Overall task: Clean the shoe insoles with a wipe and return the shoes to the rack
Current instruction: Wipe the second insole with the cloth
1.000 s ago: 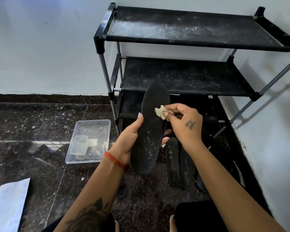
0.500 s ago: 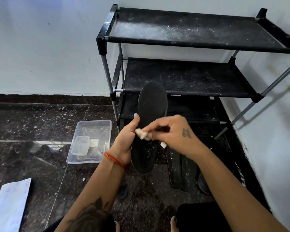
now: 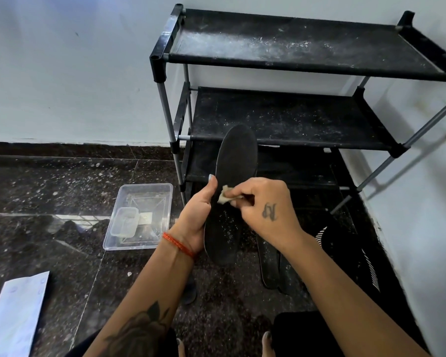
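shifted leftward since earlier: crumpled beige wipe (image 3: 224, 198), pinched by right hand (image 3: 265, 211), on flat black foam insole (image 3: 232, 194); left hand (image 3: 197, 222) grips its edge. light, flexible; hold mid-length.

head-worn view, facing down, hands (image 3: 232, 215) close

L hand (image 3: 198, 220) gripping insole (image 3: 236, 171) edge | R hand (image 3: 265, 210) pinching wipe (image 3: 224, 198), prob. pressed on it
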`<state>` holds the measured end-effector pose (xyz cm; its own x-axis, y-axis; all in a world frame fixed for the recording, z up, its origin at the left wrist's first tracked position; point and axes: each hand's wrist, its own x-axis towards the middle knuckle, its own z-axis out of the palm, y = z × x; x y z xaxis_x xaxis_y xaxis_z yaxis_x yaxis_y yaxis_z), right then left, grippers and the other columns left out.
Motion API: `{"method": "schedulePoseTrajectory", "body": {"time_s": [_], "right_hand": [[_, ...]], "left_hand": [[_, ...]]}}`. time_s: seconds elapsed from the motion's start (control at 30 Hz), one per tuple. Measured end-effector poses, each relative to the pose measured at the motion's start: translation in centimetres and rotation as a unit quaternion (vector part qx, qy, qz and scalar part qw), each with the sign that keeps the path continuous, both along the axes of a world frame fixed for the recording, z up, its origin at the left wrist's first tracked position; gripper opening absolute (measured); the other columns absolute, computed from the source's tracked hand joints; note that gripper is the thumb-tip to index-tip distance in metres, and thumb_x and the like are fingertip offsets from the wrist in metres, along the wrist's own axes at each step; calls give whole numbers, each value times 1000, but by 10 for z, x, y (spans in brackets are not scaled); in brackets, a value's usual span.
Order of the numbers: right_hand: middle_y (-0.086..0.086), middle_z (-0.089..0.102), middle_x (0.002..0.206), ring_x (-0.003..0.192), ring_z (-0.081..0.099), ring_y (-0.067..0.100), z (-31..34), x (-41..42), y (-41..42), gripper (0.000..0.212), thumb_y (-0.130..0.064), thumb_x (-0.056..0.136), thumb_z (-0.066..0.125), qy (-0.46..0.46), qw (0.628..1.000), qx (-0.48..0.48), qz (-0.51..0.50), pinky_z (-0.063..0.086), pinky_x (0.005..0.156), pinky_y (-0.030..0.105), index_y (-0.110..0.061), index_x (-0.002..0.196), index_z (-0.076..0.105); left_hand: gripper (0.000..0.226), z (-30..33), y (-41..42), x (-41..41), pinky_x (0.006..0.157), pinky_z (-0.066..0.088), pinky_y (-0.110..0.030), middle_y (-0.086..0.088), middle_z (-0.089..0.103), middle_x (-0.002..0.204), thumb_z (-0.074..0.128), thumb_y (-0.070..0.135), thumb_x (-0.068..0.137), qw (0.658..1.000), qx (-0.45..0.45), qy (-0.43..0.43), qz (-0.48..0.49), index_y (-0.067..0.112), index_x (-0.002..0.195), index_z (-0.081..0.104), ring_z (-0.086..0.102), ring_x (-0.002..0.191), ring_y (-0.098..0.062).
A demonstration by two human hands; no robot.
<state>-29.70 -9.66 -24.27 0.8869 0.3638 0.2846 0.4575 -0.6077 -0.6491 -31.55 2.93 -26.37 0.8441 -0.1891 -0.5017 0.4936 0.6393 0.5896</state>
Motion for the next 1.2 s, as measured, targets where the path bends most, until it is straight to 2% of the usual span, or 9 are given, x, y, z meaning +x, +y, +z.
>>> {"method": "schedulePoseTrajectory", "body": {"time_s": [0.13, 0.23, 0.37, 0.47, 0.6, 0.8, 0.93, 1.1, 1.2], "right_hand": [[-4, 74, 80, 74, 67, 3, 14, -2, 0, 20, -6, 72, 76, 179, 973, 117, 84, 54, 70, 18, -19, 87, 76], [-7, 71, 77, 71, 66, 3, 15, 8, -8, 22, -3, 73, 73, 175, 958, 226, -22, 54, 61, 21, -19, 88, 75], [-9, 70, 88, 76, 64, 2, 4, 15, -10, 18, -11, 81, 68, 76, 982, 121, -121, 52, 73, 18, -22, 95, 74], [1, 69, 100, 79, 67, 16, -4, 14, -2, 22, -8, 83, 66, 54, 991, 79, -90, 56, 74, 34, -14, 103, 72], [0, 71, 94, 87, 64, 7, -4, 8, 7, 22, -4, 78, 70, 10, 997, 69, -17, 51, 81, 19, -14, 97, 74], [-11, 72, 78, 70, 66, 2, 18, 4, -9, 26, 3, 71, 70, 137, 984, 54, 101, 52, 66, 15, -20, 82, 76], [-15, 68, 74, 68, 64, 0, 22, 15, -23, 32, 2, 71, 71, 111, 979, 161, -56, 52, 67, 14, -28, 82, 74], [-6, 72, 87, 68, 62, -1, 2, 11, -15, 22, -5, 78, 69, 52, 997, 21, -46, 53, 73, 18, -20, 93, 75], [-4, 72, 86, 67, 54, -4, 2, 8, -10, 20, -8, 79, 68, 34, 999, -21, -32, 44, 68, 7, -20, 93, 75]], "left_hand": [[69, -1, 5, 1, 75, 57, -33, -21, 66, 98, 29, 54, 97, 1000, 18, 16, -15, -5, 97, 65, 69, 81, -26], [62, 3, 2, 1, 76, 57, -40, -21, 69, 101, 30, 51, 98, 1000, -23, 15, 7, -1, 105, 63, 70, 82, -29], [56, 6, -3, -1, 79, 55, -45, -18, 72, 100, 30, 48, 99, 999, -43, -4, 11, 4, 109, 63, 71, 84, -29], [55, 6, -4, -1, 65, 60, -35, -15, 73, 89, 27, 46, 101, 1000, -13, -10, -1, 4, 109, 61, 72, 74, -25], [54, 1, -2, 0, 68, 59, -29, -13, 72, 87, 26, 45, 101, 1000, 14, -19, 3, 6, 104, 62, 71, 77, -21], [60, 2, 4, 1, 80, 55, -36, -15, 70, 101, 28, 49, 99, 1000, 11, -9, 3, 4, 105, 66, 70, 83, -23], [59, 4, 4, 2, 84, 53, -44, -17, 68, 110, 32, 51, 97, 999, -49, 0, 24, 5, 113, 64, 69, 91, -27], [60, 3, 3, 2, 67, 59, -35, -18, 72, 90, 27, 49, 100, 1000, -24, -2, 16, 2, 104, 64, 72, 73, -26], [59, 0, 5, 2, 71, 58, -32, -13, 73, 92, 24, 50, 100, 1000, 7, -7, 6, 6, 108, 63, 72, 77, -21]]}}
